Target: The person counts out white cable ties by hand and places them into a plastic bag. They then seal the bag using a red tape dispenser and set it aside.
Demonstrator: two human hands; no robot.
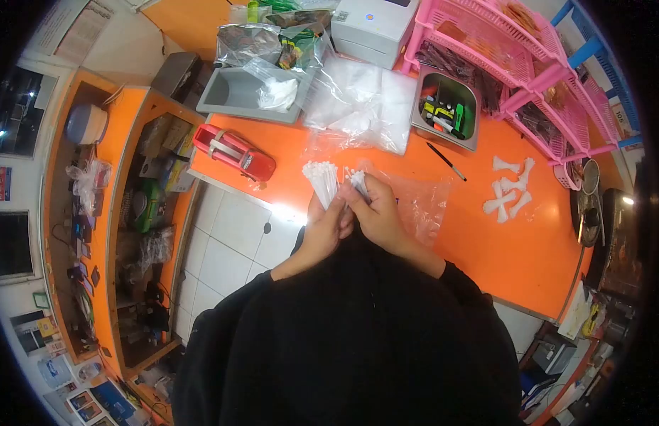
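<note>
Left hand (322, 231): gripping the larger white bundle (323, 181), tips above its fingers, right of the red dispenser (257, 166).
Right hand (377, 213): pinching the smaller white bundle (358, 182), farther from the red dispenser.
White bunches (510, 186): well right of the red dispenser.

Glossy tabletop (485, 259); plastic-looking white sticks (322, 182); shiny metal tray (444, 142).

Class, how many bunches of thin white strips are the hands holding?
2: a fuller bunch in the left hand and a smaller-looking bunch in the right hand. The hands cover parts of both, so another could be hidden.
</note>
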